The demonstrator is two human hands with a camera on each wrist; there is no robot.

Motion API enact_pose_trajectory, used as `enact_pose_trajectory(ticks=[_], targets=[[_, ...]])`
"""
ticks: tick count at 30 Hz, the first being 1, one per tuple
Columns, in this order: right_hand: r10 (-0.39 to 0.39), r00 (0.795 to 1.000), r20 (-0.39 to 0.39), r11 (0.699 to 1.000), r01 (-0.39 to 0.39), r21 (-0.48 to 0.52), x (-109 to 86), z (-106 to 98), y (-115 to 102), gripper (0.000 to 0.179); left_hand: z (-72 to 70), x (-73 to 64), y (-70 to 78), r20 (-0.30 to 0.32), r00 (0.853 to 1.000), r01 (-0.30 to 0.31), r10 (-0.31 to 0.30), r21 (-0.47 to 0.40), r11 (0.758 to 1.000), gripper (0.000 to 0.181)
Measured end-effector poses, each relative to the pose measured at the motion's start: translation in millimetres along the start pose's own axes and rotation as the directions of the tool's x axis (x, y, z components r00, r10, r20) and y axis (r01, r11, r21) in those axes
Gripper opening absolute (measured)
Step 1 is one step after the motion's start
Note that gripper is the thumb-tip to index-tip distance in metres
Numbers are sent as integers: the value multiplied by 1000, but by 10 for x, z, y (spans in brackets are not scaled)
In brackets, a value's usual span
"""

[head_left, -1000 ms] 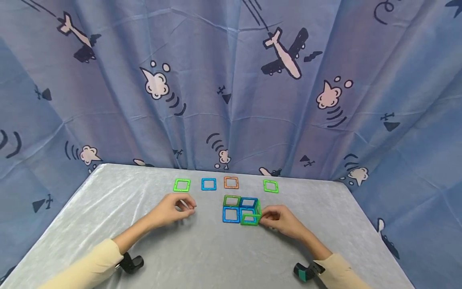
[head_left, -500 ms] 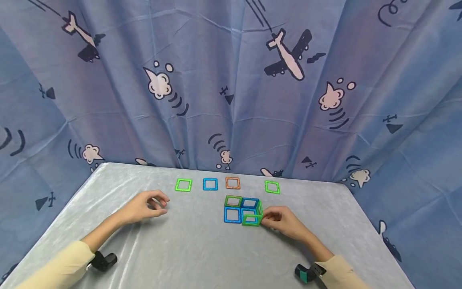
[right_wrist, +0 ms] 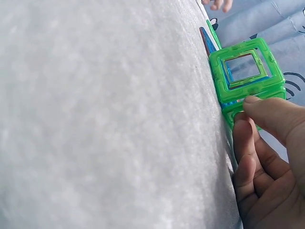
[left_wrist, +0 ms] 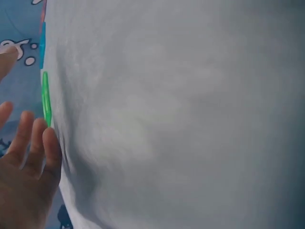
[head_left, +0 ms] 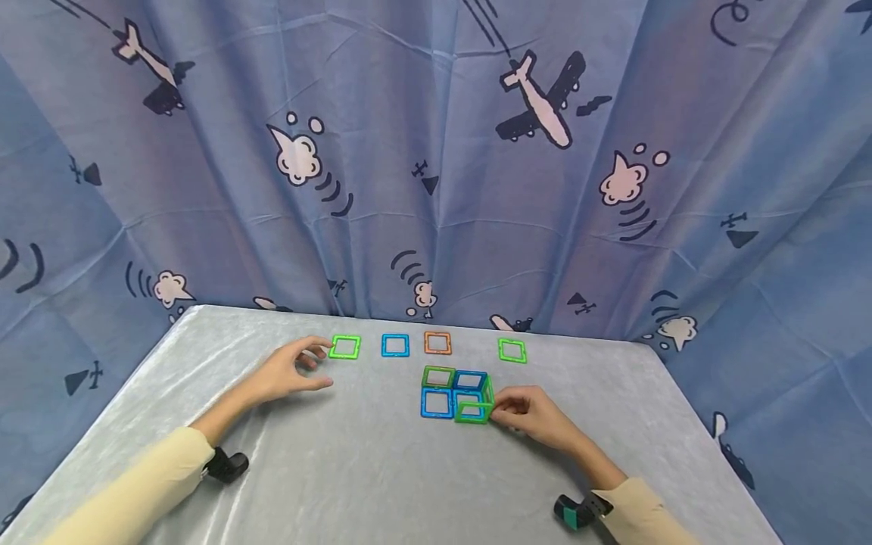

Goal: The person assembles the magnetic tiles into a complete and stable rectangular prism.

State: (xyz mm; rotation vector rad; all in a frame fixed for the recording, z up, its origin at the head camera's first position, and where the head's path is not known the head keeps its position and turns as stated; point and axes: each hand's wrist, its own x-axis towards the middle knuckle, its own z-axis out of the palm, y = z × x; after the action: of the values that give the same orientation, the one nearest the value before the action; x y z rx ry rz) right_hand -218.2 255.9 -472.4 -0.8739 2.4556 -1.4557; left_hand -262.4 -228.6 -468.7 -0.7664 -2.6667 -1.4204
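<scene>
My right hand (head_left: 533, 416) pinches the corner of a green magnetic tile (right_wrist: 228, 90), which stands upright in a small build of square frame tiles. Another green tile joins it as the right side. Beside these, a light blue tile (head_left: 437, 403) lies on the table as the build's left front part, with an olive-green tile (head_left: 438, 377) and a dark blue tile (head_left: 470, 380) behind. Over at the left, my left hand (head_left: 289, 371) has thumb and fingers spread apart and holds nothing. Its fingertips are right at the left edge of a loose green tile (head_left: 344, 347).
Along the back of the white-covered table (head_left: 341, 484) lie a blue tile (head_left: 395, 346), an orange tile (head_left: 437, 344) and a second loose green tile (head_left: 512, 350). A blue curtain (head_left: 368, 151) with airplane prints hangs right behind the table's back edge.
My left hand first drew back to the left, away from the build, then moved forward to the loose green tile. The right hand stays at the build's corner.
</scene>
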Motion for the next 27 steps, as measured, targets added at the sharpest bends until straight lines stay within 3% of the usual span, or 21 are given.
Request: enact_pose_trajectory(ticks=[8, 16, 27], targets=[[-8, 1000, -1, 1000, 8, 1, 1, 1, -1, 12, 91, 261, -76, -16, 1000, -14, 15, 95, 995, 70], [5, 1000, 0, 1000, -5, 23, -11, -9, -17, 12, 136, 455, -138, -5, 999, -48, 49, 143, 989, 54], [49, 999, 12, 998, -49, 25, 0, -3, -26, 14, 134, 555, -226, -4, 999, 47, -47, 156, 987, 32]])
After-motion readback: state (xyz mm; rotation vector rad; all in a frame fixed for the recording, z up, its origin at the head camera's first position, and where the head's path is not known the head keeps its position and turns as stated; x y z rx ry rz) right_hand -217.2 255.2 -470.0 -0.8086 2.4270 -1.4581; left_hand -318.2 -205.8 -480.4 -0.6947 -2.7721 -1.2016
